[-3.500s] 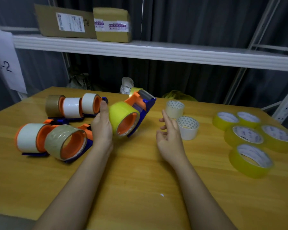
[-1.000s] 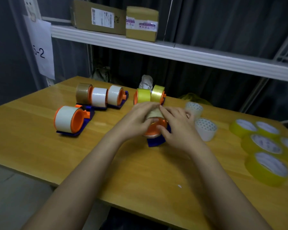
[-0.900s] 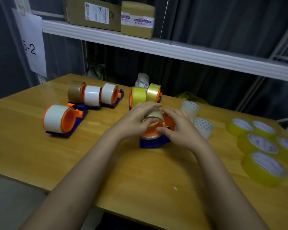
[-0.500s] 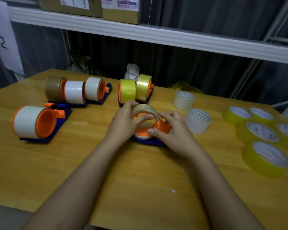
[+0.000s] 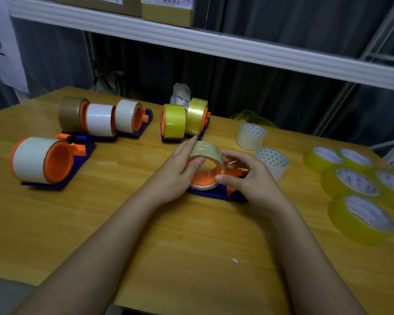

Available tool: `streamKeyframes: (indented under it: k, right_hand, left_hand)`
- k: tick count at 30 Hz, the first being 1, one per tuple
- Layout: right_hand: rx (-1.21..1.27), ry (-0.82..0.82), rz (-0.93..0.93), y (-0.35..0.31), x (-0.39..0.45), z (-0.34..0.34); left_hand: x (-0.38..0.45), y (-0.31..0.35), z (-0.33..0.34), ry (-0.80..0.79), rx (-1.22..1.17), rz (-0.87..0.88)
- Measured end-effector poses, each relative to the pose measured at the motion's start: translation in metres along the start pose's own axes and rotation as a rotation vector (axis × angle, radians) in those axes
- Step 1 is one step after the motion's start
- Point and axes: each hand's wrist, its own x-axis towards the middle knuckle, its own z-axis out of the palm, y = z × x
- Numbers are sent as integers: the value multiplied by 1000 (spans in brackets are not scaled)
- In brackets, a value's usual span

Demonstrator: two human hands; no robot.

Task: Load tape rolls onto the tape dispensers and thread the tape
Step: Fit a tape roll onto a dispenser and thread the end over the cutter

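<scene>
Currently the left hand point(image 5: 176, 172) grips the clear tape roll point(image 5: 207, 153), thumb on its near rim, fingers curled over the top. The right hand point(image 5: 251, 179) pinches the roll's lower rim by thumb, fingers loosely curled above the orange-and-blue dispenser point(image 5: 216, 189), mid-table. To thread well, steady the roll and draw the free end rightward toward the cutter. Two white rolls point(image 5: 272, 161) lie just right; loaded dispensers point(image 5: 183, 120) stand just beyond, limiting clearance.

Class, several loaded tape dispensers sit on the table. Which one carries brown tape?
The far-left blue-and-orange dispenser with the brown tape roll, at the end of the back row; the other dispensers hold white, yellow or clear tape.
</scene>
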Motion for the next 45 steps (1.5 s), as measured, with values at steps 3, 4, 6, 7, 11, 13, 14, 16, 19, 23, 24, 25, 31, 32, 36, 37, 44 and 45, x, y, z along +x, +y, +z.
streamKeyframes:
  k: [3, 4, 6, 7, 11, 13, 14, 16, 19, 23, 24, 25, 31, 32, 36, 37, 44, 45]
  right_hand:
    - [37, 16, 8, 1, 1, -1]
    - [45, 23, 11, 1, 1, 0]
    - [42, 35, 7, 1, 1, 1]
    - [36, 41, 1, 1, 1, 1]
    - [37, 56, -25, 2, 2, 3]
    - [36, 47, -30, 3, 3, 2]
    - [30, 41, -32, 4, 3, 2]
    - [4, 25, -35, 4, 5, 2]
    - [-58, 14, -41, 3, 6, 4]
    - [-134, -13, -59, -1, 2, 4]
    - [-129, -24, -61, -2, 1, 3]
    - [-116, -27, -61, -2, 0, 1]
    - [-74, -1, -57, -3, -2, -1]
    - [-86, 18, -62, -3, -2, 1]
    - [-114, 21, -77, -3, -2, 7]
    - [-108, 19, -84, -3, -3, 8]
    - [-120, 46, -91, -4, -2, 12]
    - [-126, 32, -79, -4, -2, 11]
  left_hand:
    - [-1, -1, 1, 1, 23, 20]
    - [-1, -1, 0, 10, 29, 26]
    - [-1, -1, -1, 28, 39, 41]
    - [0, -1, -1, 37, 37, 48]
    - [-1, -1, 0, 59, 1, 47]
    - [-1, -1, 1, 65, -11, 46]
    - [-1, -2, 1, 66, -11, 46]
    - [0, -3, 1, 74, -10, 36]
    - [2, -4, 1, 97, -12, 14]
    - [3, -1, 0, 102, -58, 5]
    - [2, 0, -1, 106, -80, 13]
    - [2, 0, -2, 115, -108, 22]
    - [-1, 3, -9, 159, -289, 29]
    - [-1, 3, -9, 150, -288, 27]
    - [1, 3, -9, 146, -290, 6]
    - [1, 3, -8, 150, -300, -15]
    - [-1, 4, -9, 91, -281, -72]
    - [-2, 5, -9, 73, -276, -71]
